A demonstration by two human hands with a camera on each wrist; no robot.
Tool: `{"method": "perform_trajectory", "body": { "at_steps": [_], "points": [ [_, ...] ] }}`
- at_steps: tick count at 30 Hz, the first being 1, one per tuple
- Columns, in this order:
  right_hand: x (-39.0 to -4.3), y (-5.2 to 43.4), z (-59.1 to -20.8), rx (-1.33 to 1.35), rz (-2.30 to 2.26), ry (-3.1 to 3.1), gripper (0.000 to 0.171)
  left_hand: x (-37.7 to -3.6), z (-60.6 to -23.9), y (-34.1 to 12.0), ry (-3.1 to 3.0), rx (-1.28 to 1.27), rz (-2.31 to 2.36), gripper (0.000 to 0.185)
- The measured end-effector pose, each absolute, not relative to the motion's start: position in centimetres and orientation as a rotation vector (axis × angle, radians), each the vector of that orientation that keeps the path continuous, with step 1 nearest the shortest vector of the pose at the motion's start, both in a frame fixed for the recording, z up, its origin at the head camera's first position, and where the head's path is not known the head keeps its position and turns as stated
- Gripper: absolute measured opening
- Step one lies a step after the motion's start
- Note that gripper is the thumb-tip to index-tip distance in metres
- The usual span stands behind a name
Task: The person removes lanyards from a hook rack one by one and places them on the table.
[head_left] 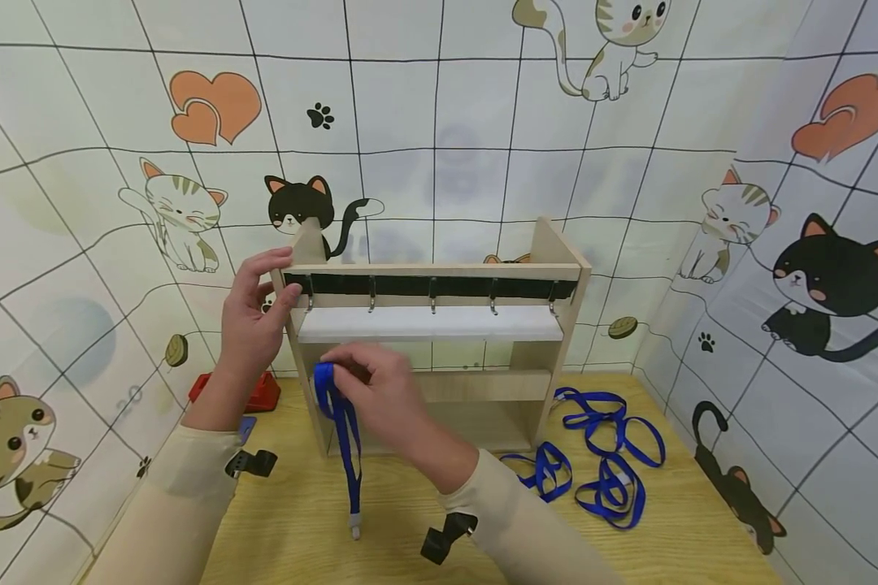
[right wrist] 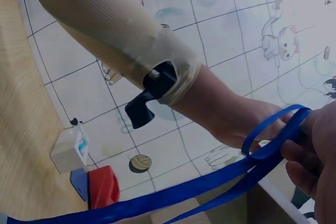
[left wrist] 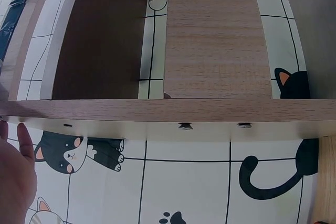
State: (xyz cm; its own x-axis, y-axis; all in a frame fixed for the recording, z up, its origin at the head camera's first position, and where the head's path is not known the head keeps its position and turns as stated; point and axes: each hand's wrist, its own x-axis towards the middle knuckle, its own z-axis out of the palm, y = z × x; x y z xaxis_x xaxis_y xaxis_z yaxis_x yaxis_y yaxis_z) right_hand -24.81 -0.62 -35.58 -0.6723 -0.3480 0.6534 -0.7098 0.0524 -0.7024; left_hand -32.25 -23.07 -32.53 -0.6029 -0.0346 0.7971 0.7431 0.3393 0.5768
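A small wooden shelf [head_left: 428,386] stands on the table, with a dark strip [head_left: 402,285] of several metal hooks across its upper front. My left hand [head_left: 254,313] grips the shelf's left side near the top, thumb toward the front by the leftmost hook. In the left wrist view, the fingers [left wrist: 25,142] of that hand show at the side panel's edge. A blue lanyard [head_left: 347,439] hangs looped from my right hand [head_left: 384,390], pinched between thumb and fingers below the white board. Its clip end dangles above the tabletop. In the right wrist view, the lanyard [right wrist: 210,182] stretches from the fingertips.
Several more blue lanyards [head_left: 615,487] lie loosely coiled on the wooden table [head_left: 285,520], right of the shelf. A red object [head_left: 266,393] sits behind my left forearm, beside a small blue item [right wrist: 80,183] and a white box [right wrist: 69,150]. Cat-print walls surround the table.
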Motion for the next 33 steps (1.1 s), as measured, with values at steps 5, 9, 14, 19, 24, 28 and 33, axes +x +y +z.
{"method": "perform_trajectory", "body": {
  "at_steps": [5,9,14,19,24,28,33],
  "points": [
    [-24.5,1.4,-34.7,1.061,1.515,-1.994,0.014,-32.4,-32.6,-23.1,-1.875,-0.616,-1.344,0.040],
    [-24.6,3.5,-33.9,1.042,1.429,-1.985,0.015,-32.4,-32.7,-23.1,-1.873,-0.616,-1.357,0.040],
    [-25.0,6.2,-33.4,0.992,1.347,-2.003,0.014,-32.3,-32.6,-23.0,-1.871,-0.618,-1.363,0.040],
    [-25.5,8.6,-33.3,0.944,1.294,-2.018,0.015,-32.3,-32.5,-23.0,-1.862,-0.618,-1.364,0.040],
    [-25.6,11.0,-33.5,0.881,1.235,-2.044,0.016,-32.2,-32.5,-22.9,-1.854,-0.625,-1.370,0.040],
    [-25.5,12.6,-33.5,0.851,1.173,-2.065,0.017,-32.2,-32.6,-22.9,-1.853,-0.621,-1.371,0.040],
    [-25.3,14.2,-33.6,0.826,1.118,-2.082,0.017,-32.2,-32.6,-22.8,-1.847,-0.624,-1.372,0.040]
  ]
}}
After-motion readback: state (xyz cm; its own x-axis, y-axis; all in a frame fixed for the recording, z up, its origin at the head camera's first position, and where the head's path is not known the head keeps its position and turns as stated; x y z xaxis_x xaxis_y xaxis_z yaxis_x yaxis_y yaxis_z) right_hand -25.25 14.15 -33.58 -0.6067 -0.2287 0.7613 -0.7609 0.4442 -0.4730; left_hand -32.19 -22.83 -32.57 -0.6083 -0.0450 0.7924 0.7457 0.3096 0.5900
